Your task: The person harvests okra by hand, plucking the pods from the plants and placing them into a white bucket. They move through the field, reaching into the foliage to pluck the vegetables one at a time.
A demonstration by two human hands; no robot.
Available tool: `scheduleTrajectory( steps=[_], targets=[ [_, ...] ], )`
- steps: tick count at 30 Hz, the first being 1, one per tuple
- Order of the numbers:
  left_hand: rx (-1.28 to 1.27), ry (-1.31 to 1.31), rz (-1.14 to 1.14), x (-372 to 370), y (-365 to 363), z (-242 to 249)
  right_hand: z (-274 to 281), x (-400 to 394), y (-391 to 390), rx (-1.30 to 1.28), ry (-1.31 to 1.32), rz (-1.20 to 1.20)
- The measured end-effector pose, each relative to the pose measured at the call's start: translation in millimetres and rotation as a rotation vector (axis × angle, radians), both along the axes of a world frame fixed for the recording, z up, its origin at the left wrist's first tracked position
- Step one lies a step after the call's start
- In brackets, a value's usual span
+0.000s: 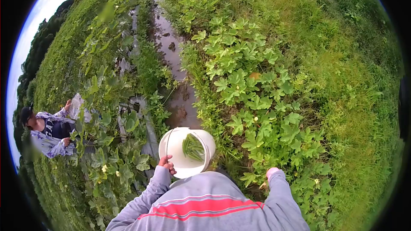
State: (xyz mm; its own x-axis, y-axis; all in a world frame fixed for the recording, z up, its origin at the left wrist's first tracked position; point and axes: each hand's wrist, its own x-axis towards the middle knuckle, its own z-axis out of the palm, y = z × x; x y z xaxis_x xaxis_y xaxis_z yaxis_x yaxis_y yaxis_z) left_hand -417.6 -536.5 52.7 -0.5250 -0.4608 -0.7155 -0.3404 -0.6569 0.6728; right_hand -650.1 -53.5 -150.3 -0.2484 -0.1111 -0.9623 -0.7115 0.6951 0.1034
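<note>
My left hand [167,164] is closed around the wire handle of a white bucket [173,158], which hangs in front of my body with its mouth tipped toward me. Inside the bucket lies a small heap of green okra pods [193,147]. On the other side, my right hand [272,172] reaches down among the broad lobed leaves of the okra plants [257,119]. Its fingers are hidden by the sleeve and the foliage, so I cannot tell what they hold. Close beside that hand is a pale yellowish leaf or stem [262,186].
A wet, muddy furrow [175,64] runs ahead between the rows. Plants on plastic-covered ground [150,139] line the left. Among them a person [53,128] holds a clear plastic bag [77,107]. Tall grass [355,115] covers the right side.
</note>
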Motion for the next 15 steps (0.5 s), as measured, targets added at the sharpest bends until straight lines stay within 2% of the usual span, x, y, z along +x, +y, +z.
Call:
scheduleTrajectory(
  steps=[3,4,6,7,8,9,11,12,13,14,15],
  targets=[
    [0.016,0.030,0.014,6,0,1,-11,-10,-7,-0.045,0.016,-0.267],
    [0.014,0.028,0.034,4,0,-2,43,-22,-35,0.006,-0.060,-0.303],
    [-0.008,0.025,0.041,9,1,-10,88,-24,-52,0.139,-0.100,-0.400],
    [0.013,0.043,0.096,7,6,-5,40,-24,-14,0.050,-0.133,-0.295],
    [-0.011,0.036,0.097,2,9,7,56,-26,-13,-0.010,-0.129,-0.303],
    [0.007,0.027,0.095,-6,13,28,49,-31,-9,0.007,-0.075,-0.322],
    [-0.034,0.004,0.090,-3,7,2,-12,-39,31,-0.369,0.337,-0.449],
    [-0.067,-0.013,0.110,-7,6,2,-50,-55,49,-0.633,0.423,-0.470],
    [-0.068,-0.002,0.144,-9,5,6,-18,-59,21,-0.896,0.505,-0.505],
    [-0.076,0.000,0.187,-11,6,10,16,-66,-11,-0.807,0.182,-1.121],
    [-0.083,0.003,0.224,-13,6,14,65,-64,-56,-0.960,0.082,-1.229]
  ],
)
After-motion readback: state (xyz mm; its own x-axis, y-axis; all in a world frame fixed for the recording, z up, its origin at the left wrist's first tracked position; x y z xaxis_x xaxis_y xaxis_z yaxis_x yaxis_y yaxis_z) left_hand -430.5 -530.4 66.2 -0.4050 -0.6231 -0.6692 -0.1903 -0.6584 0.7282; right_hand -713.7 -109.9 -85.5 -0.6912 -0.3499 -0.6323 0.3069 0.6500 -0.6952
